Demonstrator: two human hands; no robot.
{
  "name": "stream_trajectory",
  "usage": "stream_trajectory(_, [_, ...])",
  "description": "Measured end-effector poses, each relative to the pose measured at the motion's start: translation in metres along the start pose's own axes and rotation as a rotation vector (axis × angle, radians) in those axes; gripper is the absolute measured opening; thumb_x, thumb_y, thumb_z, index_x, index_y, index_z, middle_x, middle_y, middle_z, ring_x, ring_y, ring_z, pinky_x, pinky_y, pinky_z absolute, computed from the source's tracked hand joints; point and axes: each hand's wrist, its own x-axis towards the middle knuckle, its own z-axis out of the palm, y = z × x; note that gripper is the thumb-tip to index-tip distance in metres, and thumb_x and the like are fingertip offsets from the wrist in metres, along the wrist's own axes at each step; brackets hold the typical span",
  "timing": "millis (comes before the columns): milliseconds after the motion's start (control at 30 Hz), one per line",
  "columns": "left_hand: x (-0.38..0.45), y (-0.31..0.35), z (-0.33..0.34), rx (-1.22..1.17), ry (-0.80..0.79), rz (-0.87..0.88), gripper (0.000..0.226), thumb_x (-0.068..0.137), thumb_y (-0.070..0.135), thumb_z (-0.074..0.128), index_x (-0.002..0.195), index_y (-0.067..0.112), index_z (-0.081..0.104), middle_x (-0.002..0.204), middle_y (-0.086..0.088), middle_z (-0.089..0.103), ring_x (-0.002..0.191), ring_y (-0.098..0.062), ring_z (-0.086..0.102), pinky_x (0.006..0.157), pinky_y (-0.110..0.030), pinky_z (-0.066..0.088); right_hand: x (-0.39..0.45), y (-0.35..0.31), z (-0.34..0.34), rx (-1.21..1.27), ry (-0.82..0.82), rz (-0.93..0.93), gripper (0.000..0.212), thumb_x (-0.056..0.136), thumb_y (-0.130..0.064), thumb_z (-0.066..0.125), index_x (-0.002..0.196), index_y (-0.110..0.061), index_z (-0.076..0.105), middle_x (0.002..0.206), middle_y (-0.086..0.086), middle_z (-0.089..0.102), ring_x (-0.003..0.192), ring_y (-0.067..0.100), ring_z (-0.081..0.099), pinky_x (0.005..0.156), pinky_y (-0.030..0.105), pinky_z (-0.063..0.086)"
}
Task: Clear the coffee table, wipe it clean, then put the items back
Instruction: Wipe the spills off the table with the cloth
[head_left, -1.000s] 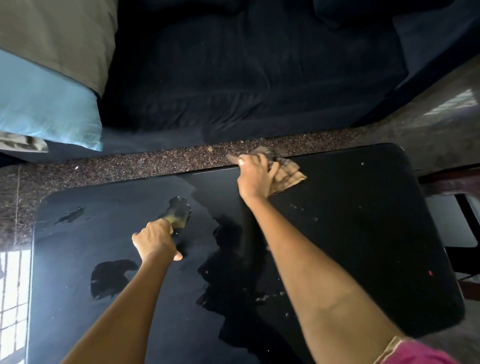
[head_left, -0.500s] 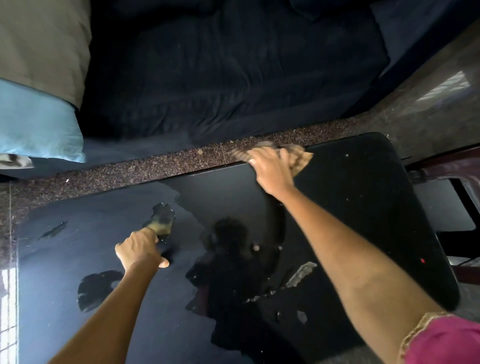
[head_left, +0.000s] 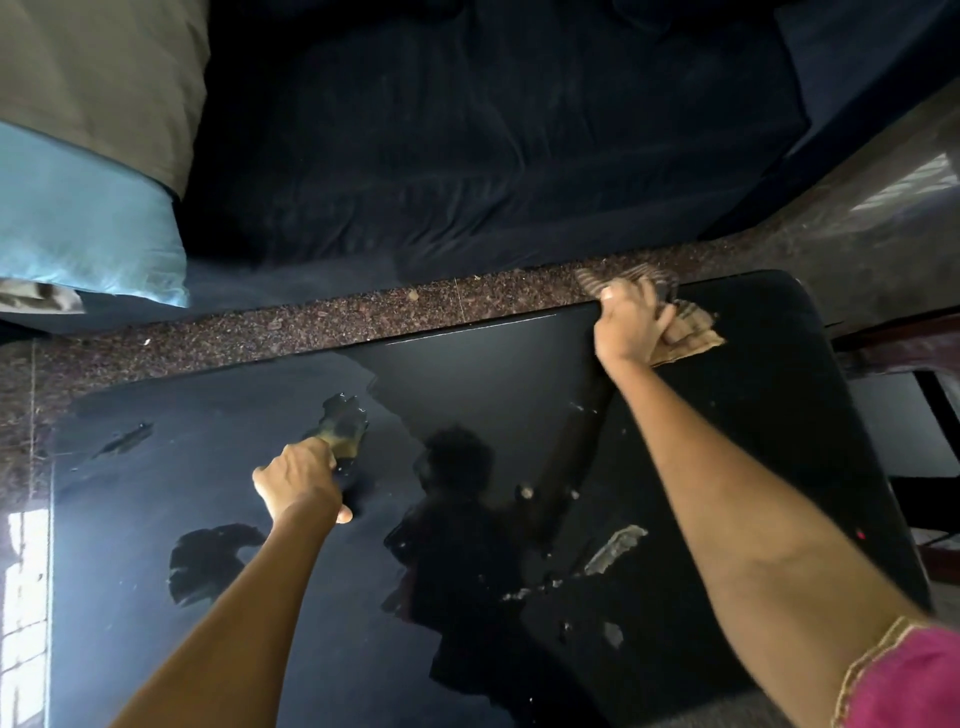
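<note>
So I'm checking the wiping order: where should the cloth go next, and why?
Probably sweep it back toward the near side. The right hand presses the cloth at the table's far edge, while pale smears remain nearer.

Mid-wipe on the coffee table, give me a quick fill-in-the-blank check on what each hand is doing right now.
1. The right hand presses a ____ against the coffee table's far edge.
2. The left hand rests on the ____.
3. The sofa beyond the table is dark ____.
4. The sleeve at the right arm is ____.

Missing words: cloth; table; blue; pink
</note>
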Motion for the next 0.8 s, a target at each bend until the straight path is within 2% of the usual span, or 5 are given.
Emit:
stream_trajectory(300, [-0.009, -0.001, 0.008, -0.064, 0.082, -0.007, 0.051, 0.067, 0.024, 0.084, 0.112, 0.019, 0.062, 0.102, -0.003, 0.069, 0.098, -0.023, 0.066, 0.083, -0.027, 0.041, -0.123, -0.137, 0.037, 0.139, -0.194, -0.386, 0.047, 0.088, -0.008, 0.053, 0.132, -0.023, 0.048, 0.142, -0.007, 0.046, 0.140, 0.018, 0.025, 0.110, 0.050, 0.012])
stream_trajectory(500, [-0.010, -0.002, 0.004, -0.132, 0.075, -0.003, 0.049, 0.066, 0.020, 0.084, 0.111, 0.018, 0.064, 0.104, -0.005, 0.070, 0.100, -0.024, 0.066, 0.086, -0.028, 0.042, -0.094, -0.076, 0.022, 0.035, -0.207, -0.823, 0.040, 0.095, -0.026, 0.040, 0.134, -0.024, 0.049, 0.144, -0.006, 0.045, 0.135, 0.017, 0.037, 0.093, 0.044, 0.032])
stream_trajectory(567, [-0.009, -0.004, 0.006, -0.149, 0.070, 0.005, 0.047, 0.066, 0.019, 0.084, 0.110, 0.019, 0.065, 0.104, -0.004, 0.070, 0.101, -0.024, 0.066, 0.086, -0.027, 0.042, -0.077, -0.035, 0.013, -0.064, -0.132, -0.740, 0.041, 0.095, -0.028, 0.039, 0.135, -0.025, 0.046, 0.148, -0.002, 0.040, 0.136, 0.019, 0.035, 0.091, 0.045, 0.035])
stream_trajectory(667, [-0.006, -0.007, 0.009, -0.169, 0.064, 0.033, 0.044, 0.066, 0.018, 0.084, 0.105, 0.020, 0.065, 0.103, -0.001, 0.070, 0.101, -0.021, 0.066, 0.086, -0.026, 0.041, -0.065, 0.009, 0.005, -0.087, -0.085, -0.280, 0.045, 0.100, -0.029, 0.033, 0.145, -0.027, 0.030, 0.156, -0.001, 0.022, 0.144, 0.019, 0.017, 0.107, 0.055, 0.023])
stream_trajectory(800, [-0.007, -0.013, 0.010, -0.195, 0.075, 0.101, 0.033, 0.070, 0.018, 0.080, 0.099, 0.022, 0.065, 0.100, 0.001, 0.070, 0.100, -0.020, 0.066, 0.082, -0.026, 0.037, -0.084, -0.027, 0.015, 0.017, -0.014, 0.098, 0.046, 0.101, -0.024, 0.032, 0.147, -0.026, 0.028, 0.157, -0.002, 0.019, 0.145, 0.020, 0.011, 0.111, 0.055, 0.010])
